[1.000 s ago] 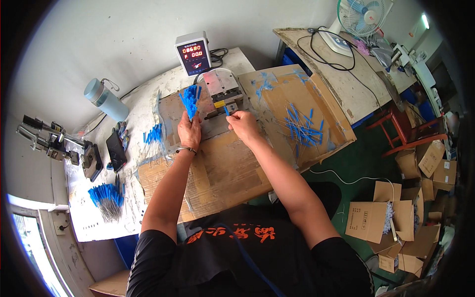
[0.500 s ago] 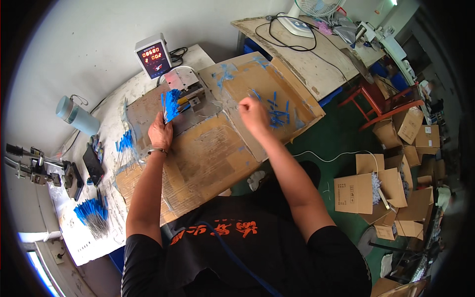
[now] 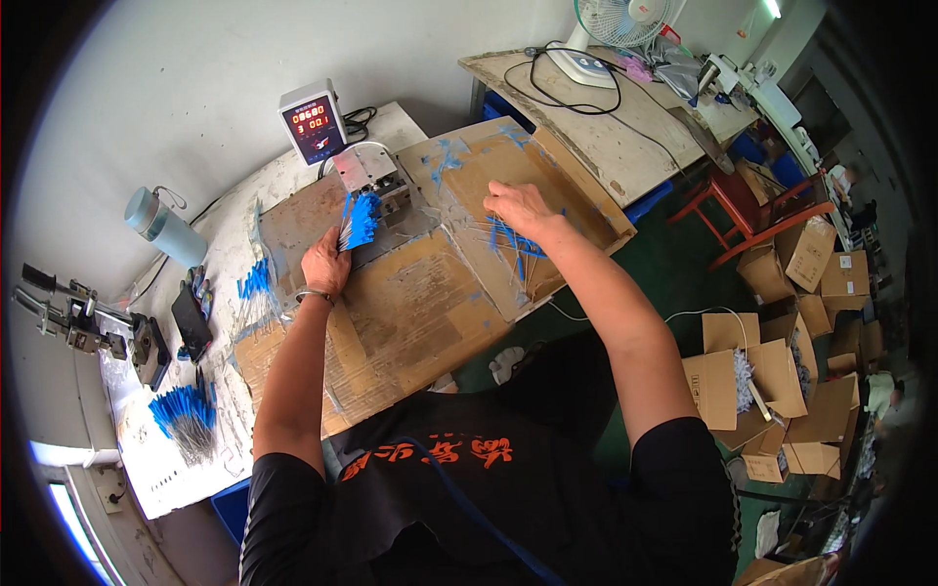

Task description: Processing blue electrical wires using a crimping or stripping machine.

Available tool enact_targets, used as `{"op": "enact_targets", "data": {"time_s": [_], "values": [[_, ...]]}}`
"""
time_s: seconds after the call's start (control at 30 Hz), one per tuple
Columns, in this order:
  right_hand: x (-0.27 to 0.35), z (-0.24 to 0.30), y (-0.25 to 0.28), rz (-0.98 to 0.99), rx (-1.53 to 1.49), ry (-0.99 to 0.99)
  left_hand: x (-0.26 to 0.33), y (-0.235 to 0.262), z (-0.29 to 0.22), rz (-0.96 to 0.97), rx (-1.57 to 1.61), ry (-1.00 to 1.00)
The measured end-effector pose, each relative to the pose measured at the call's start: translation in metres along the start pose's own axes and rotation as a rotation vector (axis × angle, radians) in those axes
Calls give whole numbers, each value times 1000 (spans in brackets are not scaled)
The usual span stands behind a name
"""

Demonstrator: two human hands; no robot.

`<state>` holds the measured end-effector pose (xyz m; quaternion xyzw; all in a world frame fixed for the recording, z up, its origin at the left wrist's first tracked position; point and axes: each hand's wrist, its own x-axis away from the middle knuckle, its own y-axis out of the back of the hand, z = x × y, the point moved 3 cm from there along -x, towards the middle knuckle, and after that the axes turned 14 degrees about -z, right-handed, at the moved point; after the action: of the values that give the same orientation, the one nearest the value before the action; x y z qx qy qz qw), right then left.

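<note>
blue-tipped wires (image 3: 362,221) are held bunched at the machine's (image 3: 365,168) six o'clock, stems pinched by the left hand (image 3: 326,264); another bunch (image 3: 183,415) is laid at seven. loose wires (image 3: 508,237) are left at four, beside the right hand (image 3: 518,207), fingers curled, any pinch indiscernible. cardboard (image 3: 410,293) is spread between, edged at six.
</note>
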<state>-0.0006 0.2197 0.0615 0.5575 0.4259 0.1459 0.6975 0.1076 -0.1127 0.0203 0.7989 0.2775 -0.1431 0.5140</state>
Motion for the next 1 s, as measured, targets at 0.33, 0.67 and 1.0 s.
{"op": "enact_targets", "data": {"time_s": [0.33,0.67,1.0], "values": [[-1,18,42,-270,-117,58,1,-5,11,-59,49,60],[-19,140,-60,-61,-1071,-691,-3,-9,26,-299,559,505],[-28,144,-73,-62,-1139,-891,-2,-3,19,-280,595,500]]}}
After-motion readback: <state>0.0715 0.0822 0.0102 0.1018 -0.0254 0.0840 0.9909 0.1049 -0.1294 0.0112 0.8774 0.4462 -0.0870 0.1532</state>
